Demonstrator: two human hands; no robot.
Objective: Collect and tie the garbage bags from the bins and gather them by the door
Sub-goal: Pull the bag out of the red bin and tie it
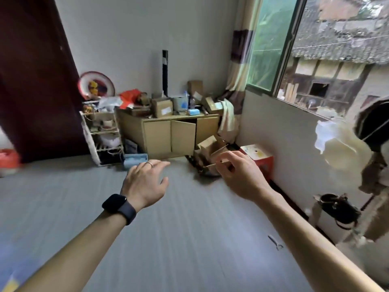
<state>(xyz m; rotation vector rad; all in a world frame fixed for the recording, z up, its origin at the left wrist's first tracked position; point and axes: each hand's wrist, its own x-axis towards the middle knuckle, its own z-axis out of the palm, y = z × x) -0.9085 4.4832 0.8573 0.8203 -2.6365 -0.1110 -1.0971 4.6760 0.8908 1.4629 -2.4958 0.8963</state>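
While both bare arms reach forward, the left hand [145, 184] hangs spread with relaxed fingers, holding nothing; it carries a thin silver ring [149, 164] and a black square smartwatch [119, 208]. The right hand [240, 175], at 1 o'clock, has loosely curled fingers with nothing seen in them. It overlaps the dark bag-lined bin [192, 163] stuffed with brown cardboard boxes [208, 144]; contact cannot be told. Just beside the bin, at 2 o'clock, stands a red plastic stool [263, 161] against the white wall.

Open grey plank floor [168, 239] runs wide beneath the hands, bounded at 12 o'clock by a tan low cabinet [155, 135] with one door ajar, and at 11 o'clock by a white wire rack [101, 133]. At 10 o'clock a dark maroon door [37, 81] leans open, and an orange-red plastic bag [9, 160] lies at its foot. The white label [165, 110] on a cabinet-top box is too blurred to read.
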